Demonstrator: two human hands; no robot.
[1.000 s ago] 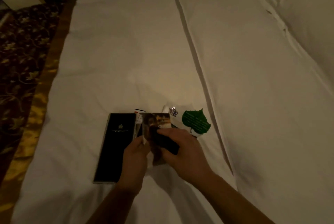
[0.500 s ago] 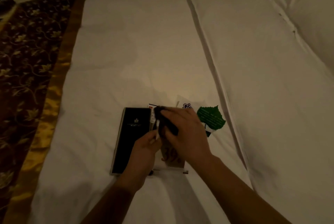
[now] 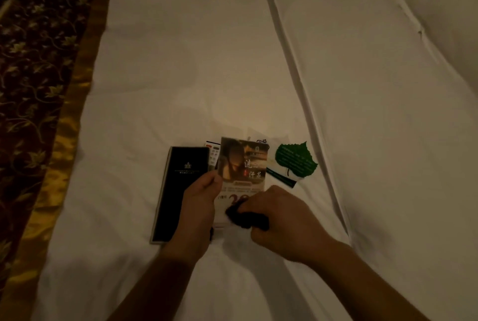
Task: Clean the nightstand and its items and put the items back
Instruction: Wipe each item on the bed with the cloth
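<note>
On the white bed lie the nightstand's items. My left hand pinches the left edge of a printed photo card and holds it flat. My right hand is closed around a small dark cloth pressed on the card's lower end. A long black folder lies just left of the card. A green leaf-shaped card rests to the right. Behind the photo card, a white card with red marks peeks out.
A second white mattress adjoins on the right, with a seam between the two. A pillow sits at the far right. A gold bed skirt and dark patterned carpet lie to the left.
My right hand has drawn the dark cloth down the photo card from its top to its lower end. The card's picture is now uncovered. My left hand still holds the card's edge.
</note>
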